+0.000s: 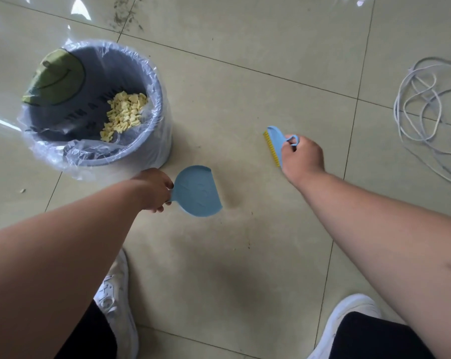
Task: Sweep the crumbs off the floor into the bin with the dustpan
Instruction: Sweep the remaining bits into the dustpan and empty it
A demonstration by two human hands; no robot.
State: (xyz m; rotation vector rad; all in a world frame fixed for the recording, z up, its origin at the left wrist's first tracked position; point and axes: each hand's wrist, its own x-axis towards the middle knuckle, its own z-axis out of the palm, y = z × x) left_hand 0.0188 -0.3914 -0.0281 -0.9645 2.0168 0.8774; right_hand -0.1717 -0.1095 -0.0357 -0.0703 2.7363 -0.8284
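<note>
One round grey-blue plastic bin (pixel 152 104) lined with one clear plastic bag (pixel 48 154). One heap of pale yellow crumbs (pixel 124 114) inside it, too many to count, and one stray crumb (pixel 22 190) on the tiles. One green lid-like piece (pixel 53 79). One small blue plastic dustpan (pixel 197 191). One blue hand brush with yellow bristles (pixel 275 143). Two bare hands: left (pixel 153 189), right (pixel 302 156). Two white sneakers (pixel 117 296). One coiled white cable (pixel 426 110).

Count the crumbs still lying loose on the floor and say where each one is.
1. A single yellow crumb lies on the floor left of the bin. The rest sit piled inside the bin. The dustpan looks empty; arms or the bin could hide more.
</note>
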